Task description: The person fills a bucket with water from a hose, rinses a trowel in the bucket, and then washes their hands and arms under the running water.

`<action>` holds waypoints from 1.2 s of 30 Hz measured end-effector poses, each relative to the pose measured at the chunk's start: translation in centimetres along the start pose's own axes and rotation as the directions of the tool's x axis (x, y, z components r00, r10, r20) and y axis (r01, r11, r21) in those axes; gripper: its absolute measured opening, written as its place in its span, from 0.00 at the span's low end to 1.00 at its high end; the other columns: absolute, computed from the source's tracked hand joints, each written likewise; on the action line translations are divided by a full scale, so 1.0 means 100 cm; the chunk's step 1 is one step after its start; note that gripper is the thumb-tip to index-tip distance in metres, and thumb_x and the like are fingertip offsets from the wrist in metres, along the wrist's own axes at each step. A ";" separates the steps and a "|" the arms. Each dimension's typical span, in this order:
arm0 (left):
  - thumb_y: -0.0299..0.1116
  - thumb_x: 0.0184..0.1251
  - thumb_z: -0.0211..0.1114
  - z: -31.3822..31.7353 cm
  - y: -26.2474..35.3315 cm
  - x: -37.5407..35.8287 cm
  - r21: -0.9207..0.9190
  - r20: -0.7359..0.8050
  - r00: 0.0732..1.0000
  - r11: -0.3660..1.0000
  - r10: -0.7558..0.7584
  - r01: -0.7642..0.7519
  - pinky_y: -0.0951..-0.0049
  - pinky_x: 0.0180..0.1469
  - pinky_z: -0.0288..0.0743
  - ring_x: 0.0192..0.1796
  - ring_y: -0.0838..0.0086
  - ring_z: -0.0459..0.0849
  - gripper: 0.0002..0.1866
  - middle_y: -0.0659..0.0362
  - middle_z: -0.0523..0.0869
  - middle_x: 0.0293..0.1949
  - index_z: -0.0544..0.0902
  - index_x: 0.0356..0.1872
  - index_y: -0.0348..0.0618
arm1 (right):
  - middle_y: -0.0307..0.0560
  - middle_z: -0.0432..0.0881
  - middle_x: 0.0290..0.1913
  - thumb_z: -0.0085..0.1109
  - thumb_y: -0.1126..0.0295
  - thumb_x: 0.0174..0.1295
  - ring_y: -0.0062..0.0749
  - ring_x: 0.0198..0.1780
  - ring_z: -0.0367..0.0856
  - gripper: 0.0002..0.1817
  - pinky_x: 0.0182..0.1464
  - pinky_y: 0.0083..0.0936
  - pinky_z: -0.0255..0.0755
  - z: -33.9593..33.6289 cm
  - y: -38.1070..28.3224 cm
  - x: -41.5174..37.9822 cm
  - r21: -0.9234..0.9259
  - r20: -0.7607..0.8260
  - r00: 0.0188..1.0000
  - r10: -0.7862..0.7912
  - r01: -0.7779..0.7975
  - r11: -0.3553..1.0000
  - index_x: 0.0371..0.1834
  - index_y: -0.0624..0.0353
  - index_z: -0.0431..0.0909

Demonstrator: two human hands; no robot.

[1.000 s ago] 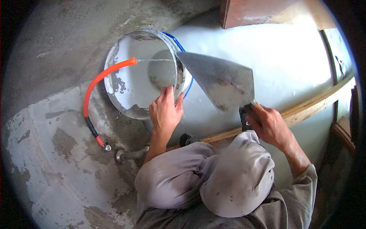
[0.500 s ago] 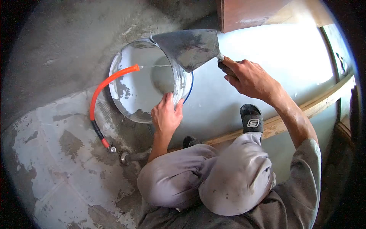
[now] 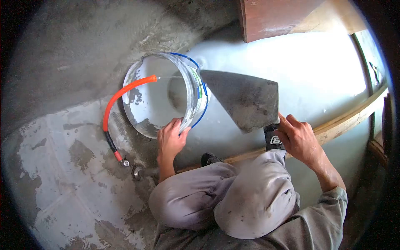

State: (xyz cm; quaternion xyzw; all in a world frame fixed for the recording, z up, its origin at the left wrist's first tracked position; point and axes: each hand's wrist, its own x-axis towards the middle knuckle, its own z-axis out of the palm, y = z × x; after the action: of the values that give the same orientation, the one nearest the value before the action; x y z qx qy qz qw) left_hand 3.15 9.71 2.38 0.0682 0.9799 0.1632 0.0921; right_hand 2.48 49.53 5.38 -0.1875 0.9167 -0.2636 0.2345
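A white bucket (image 3: pixel 192 93) with a blue wire handle stands below a hose, its wall splashed with grey. My left hand (image 3: pixel 171 139) grips the near rim, fingers on the outer side. My right hand (image 3: pixel 301 143) is closed around the handle of a trowel (image 3: pixel 252 98), whose broad, grey-stained blade points left, its tip close to the bucket's right side. From the orange hose (image 3: pixel 121 93) a thin stream of water runs into the bucket, where shallow water seems to lie. Most of the trowel's handle is hidden by my fingers.
The hose rises from a metal tap fitting (image 3: pixel 125 163) at left, near another pipe end (image 3: pixel 138 172). A wooden beam (image 3: pixel 337 131) crosses at right by my slipper (image 3: pixel 274 139). A brown panel (image 3: pixel 275 18) stands at the top over a wet, shiny surface (image 3: pixel 291 62).
The trowel has swung away from the bucket's rim, to the right and towards me. My left hand has shifted slightly down and left on the rim; the bucket's outer side shows more.
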 end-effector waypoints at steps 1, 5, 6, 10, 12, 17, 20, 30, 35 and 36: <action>0.40 0.60 0.72 -0.002 -0.006 -0.004 -0.006 0.012 1.000 1.000 -0.004 0.005 0.52 0.37 0.76 0.37 0.44 0.84 0.17 0.46 0.85 0.34 0.80 0.42 0.40 | 0.52 0.80 0.37 0.58 0.64 0.69 0.46 0.31 0.83 0.34 0.32 0.41 0.79 0.001 -0.003 -0.001 -0.048 0.012 1.000 -0.015 0.015 0.999 0.78 0.52 0.59; 0.40 0.60 0.72 -0.009 -0.013 -0.005 -0.025 0.045 0.999 1.000 -0.003 0.004 0.52 0.38 0.76 0.38 0.44 0.84 0.17 0.46 0.85 0.35 0.79 0.43 0.40 | 0.50 0.79 0.39 0.57 0.64 0.69 0.45 0.32 0.83 0.34 0.32 0.40 0.79 0.011 -0.008 0.000 -0.114 0.038 0.998 -0.041 0.045 0.992 0.78 0.51 0.59; 0.40 0.60 0.72 -0.010 -0.013 -0.005 -0.031 0.053 0.999 1.000 -0.002 0.003 0.52 0.39 0.76 0.39 0.44 0.84 0.17 0.46 0.85 0.35 0.79 0.43 0.40 | 0.51 0.79 0.39 0.57 0.64 0.70 0.45 0.32 0.84 0.34 0.32 0.41 0.79 0.014 -0.010 0.000 -0.107 0.044 0.998 -0.035 0.040 0.993 0.78 0.50 0.58; 0.39 0.60 0.72 -0.011 -0.019 -0.005 -0.033 0.096 0.995 0.999 -0.026 0.030 0.52 0.40 0.76 0.40 0.44 0.84 0.17 0.46 0.85 0.36 0.79 0.44 0.41 | 0.52 0.79 0.41 0.57 0.64 0.70 0.45 0.33 0.84 0.35 0.33 0.41 0.80 0.017 -0.016 0.002 -0.092 0.075 0.997 -0.015 0.022 0.996 0.79 0.49 0.56; 0.39 0.60 0.72 -0.013 -0.012 -0.004 -0.037 0.107 0.993 0.998 -0.040 0.044 0.52 0.41 0.76 0.41 0.44 0.84 0.17 0.47 0.86 0.38 0.79 0.44 0.40 | 0.53 0.79 0.41 0.57 0.66 0.69 0.45 0.33 0.84 0.36 0.33 0.40 0.81 0.011 -0.018 0.002 -0.101 0.089 0.996 -0.005 0.014 0.995 0.80 0.49 0.55; 0.34 0.61 0.69 -0.012 -0.001 -0.006 0.030 0.108 0.981 0.987 -0.159 0.157 0.50 0.43 0.76 0.44 0.46 0.84 0.14 0.51 0.86 0.43 0.80 0.46 0.42 | 0.56 0.77 0.41 0.52 0.72 0.69 0.44 0.30 0.84 0.37 0.32 0.38 0.81 -0.013 -0.051 0.009 -0.261 0.147 0.985 0.092 -0.051 0.964 0.81 0.50 0.51; 0.32 0.61 0.67 -0.010 0.004 -0.006 0.028 0.109 0.978 0.984 -0.180 0.178 0.50 0.44 0.76 0.44 0.46 0.84 0.13 0.54 0.86 0.45 0.81 0.47 0.44 | 0.57 0.76 0.42 0.49 0.76 0.67 0.42 0.32 0.83 0.38 0.34 0.38 0.80 -0.019 -0.062 0.021 -0.364 0.081 0.994 0.072 -0.037 0.931 0.82 0.52 0.49; 0.34 0.60 0.68 -0.010 -0.006 -0.008 0.004 0.115 0.980 0.987 -0.160 0.161 0.51 0.47 0.77 0.46 0.44 0.84 0.17 0.47 0.87 0.44 0.81 0.50 0.42 | 0.49 0.77 0.37 0.52 0.78 0.67 0.35 0.27 0.81 0.33 0.33 0.34 0.79 -0.050 -0.047 0.085 -0.510 -0.077 0.978 -0.196 0.130 0.850 0.77 0.54 0.61; 0.34 0.62 0.66 -0.003 -0.010 -0.009 -0.019 0.049 0.992 0.993 -0.119 0.120 0.52 0.43 0.78 0.42 0.51 0.85 0.17 0.56 0.88 0.43 0.83 0.54 0.51 | 0.49 0.76 0.40 0.52 0.78 0.67 0.34 0.28 0.81 0.33 0.34 0.35 0.79 -0.070 -0.045 0.059 -0.554 0.003 0.993 -0.122 0.103 0.826 0.77 0.51 0.61; 0.35 0.62 0.65 -0.003 -0.010 -0.009 -0.021 0.048 0.993 0.994 -0.106 0.107 0.53 0.43 0.78 0.42 0.51 0.86 0.18 0.56 0.88 0.42 0.83 0.54 0.52 | 0.49 0.76 0.40 0.52 0.79 0.67 0.34 0.29 0.81 0.33 0.34 0.35 0.79 -0.074 -0.044 0.063 -0.573 -0.007 0.988 -0.154 0.122 0.810 0.77 0.50 0.61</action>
State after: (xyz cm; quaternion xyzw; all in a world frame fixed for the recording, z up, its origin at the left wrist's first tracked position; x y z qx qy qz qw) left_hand 3.85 8.53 2.42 0.0185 0.9777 0.1680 0.1246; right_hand -5.60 46.03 11.38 -0.3081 0.9434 0.0016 0.1232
